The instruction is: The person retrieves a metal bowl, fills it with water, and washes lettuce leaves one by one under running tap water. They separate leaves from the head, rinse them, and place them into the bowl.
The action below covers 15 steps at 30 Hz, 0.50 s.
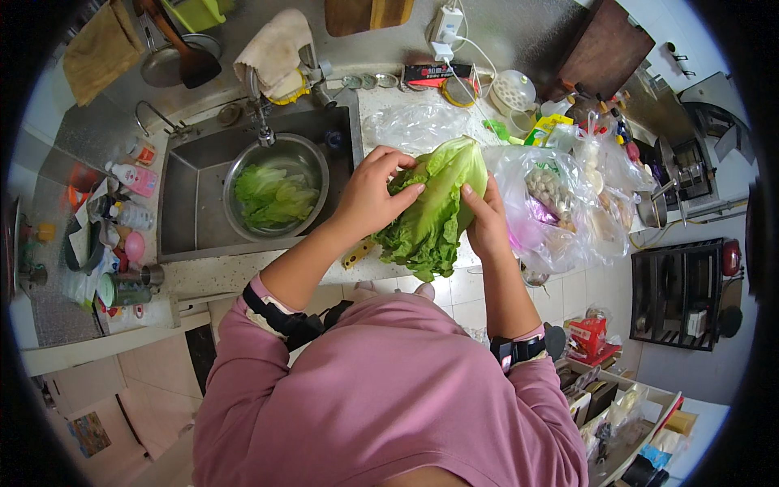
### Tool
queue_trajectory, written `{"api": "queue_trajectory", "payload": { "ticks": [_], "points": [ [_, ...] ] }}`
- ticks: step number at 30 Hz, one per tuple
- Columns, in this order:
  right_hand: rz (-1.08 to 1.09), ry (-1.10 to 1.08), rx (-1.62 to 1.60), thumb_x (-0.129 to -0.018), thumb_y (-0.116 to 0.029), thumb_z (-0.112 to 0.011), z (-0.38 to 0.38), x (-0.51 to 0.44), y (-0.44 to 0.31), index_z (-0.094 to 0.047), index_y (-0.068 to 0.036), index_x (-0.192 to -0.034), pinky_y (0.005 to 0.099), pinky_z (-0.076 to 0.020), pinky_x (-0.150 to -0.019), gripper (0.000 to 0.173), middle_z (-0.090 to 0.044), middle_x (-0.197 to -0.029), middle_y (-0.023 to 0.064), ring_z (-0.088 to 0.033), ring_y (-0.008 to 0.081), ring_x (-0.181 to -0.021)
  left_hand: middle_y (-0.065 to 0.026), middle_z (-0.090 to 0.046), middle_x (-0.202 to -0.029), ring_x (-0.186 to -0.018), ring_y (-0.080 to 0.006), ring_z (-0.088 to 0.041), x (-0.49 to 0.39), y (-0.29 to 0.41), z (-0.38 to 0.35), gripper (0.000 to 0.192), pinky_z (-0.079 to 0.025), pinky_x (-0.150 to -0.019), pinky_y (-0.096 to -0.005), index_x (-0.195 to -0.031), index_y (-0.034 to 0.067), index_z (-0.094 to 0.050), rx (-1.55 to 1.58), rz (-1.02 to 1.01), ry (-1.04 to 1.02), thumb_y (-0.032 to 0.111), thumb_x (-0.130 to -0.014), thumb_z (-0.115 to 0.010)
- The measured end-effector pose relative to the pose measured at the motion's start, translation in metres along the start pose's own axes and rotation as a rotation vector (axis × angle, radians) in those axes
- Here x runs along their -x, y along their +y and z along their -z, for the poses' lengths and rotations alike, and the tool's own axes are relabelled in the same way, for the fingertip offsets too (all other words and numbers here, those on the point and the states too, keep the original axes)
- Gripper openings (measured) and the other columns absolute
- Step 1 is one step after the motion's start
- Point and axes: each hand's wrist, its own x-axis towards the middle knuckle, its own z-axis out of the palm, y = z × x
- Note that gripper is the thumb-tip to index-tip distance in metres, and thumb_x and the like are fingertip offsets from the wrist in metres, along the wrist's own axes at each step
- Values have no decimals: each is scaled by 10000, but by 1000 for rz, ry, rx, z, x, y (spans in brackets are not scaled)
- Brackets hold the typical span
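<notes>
A head of leafy green lettuce [435,207] is held up over the counter's front edge, its pale stem end pointing away from me. My right hand [487,213] grips it along its right side, the thumb on top near the stem. On the lettuce's left side is my left hand [383,189], thumb and fingers apart at the outer leaves; whether they pinch a leaf is unclear. Loose lettuce leaves [274,198] lie in a round metal bowl [324,182], which stands in the steel sink [195,213] to the left, under the faucet [266,133].
Behind the lettuce lies a crumpled clear plastic bag [420,125]. Plastic bags with garlic [548,189] and other food crowd the counter at right. A yellow holed object [358,254] is near the front edge. Bottles [132,178] and jars stand left of the sink.
</notes>
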Motion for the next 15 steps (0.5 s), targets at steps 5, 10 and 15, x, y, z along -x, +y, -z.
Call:
{"api": "queue_trajectory", "payload": {
  "ticks": [5, 10, 15],
  "points": [
    [28, -16, 88, -903, -134, -590, -1, 1, 2, -464, -63, -1227, 315, -432, -909, 355, -573, -1137, 65, -546, 163, -1044, -70, -625, -939, -851, -140, -600, 0, -6, 3, 260, -496, -728, -289, -986, 5, -594, 168, 115, -93, 89, -771, -714],
    [26, 41, 111, -873, -101, -628, -11, 2, 1, -473, -18, -1196, 295, -429, -875, 367, -588, -1103, 84, -557, 155, -997, -53, -640, -966, -907, -94, -574, -2, -18, 21, 250, -485, -769, -283, -1022, -13, -591, 256, 260, -280, 92, -809, -670],
    [8, 54, 176, -877, -108, -625, -22, 2, -2, -495, -13, -1174, 284, -436, -855, 338, -596, -1089, 82, -560, 145, -977, -9, -614, -985, -923, -70, -523, -13, -36, 45, 256, -434, -843, -258, -1093, -30, -572, 232, 275, -450, 118, -885, -563]
  ]
}}
